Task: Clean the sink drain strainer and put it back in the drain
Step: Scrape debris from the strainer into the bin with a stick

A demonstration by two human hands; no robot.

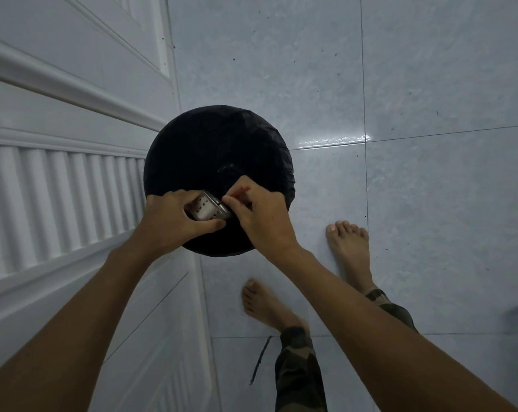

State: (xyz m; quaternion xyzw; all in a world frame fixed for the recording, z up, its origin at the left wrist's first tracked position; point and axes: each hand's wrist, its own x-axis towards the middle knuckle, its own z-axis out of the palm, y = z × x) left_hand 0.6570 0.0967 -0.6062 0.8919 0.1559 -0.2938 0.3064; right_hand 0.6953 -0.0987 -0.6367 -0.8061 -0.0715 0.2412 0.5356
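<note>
The left hand point(174, 217) grips the strainer point(207, 209) over the black-lined bin point(219, 144) while right hand point(259, 209) fingers pick inside it, emptying; rinsing seems next.

- The strainer point(207, 210) looks like brushed metal, a dull silver with a soft sheen, its smooth wall pierced by small round holes.
- The bin liner point(219, 150) is thin black plastic, mostly matt, with fine wrinkles that catch faint glints on the far right side.
- The floor point(400, 84) is pale grey glazed tile, smooth and glossy, with a bright reflection near a dark grout line and scattered dark specks.
- The door point(73, 120) on the left looks like white painted or moulded panelling, smooth and satin, with ribbed slats.
- The trousers point(299, 367) are matt woven cloth in a camouflage print.
</note>
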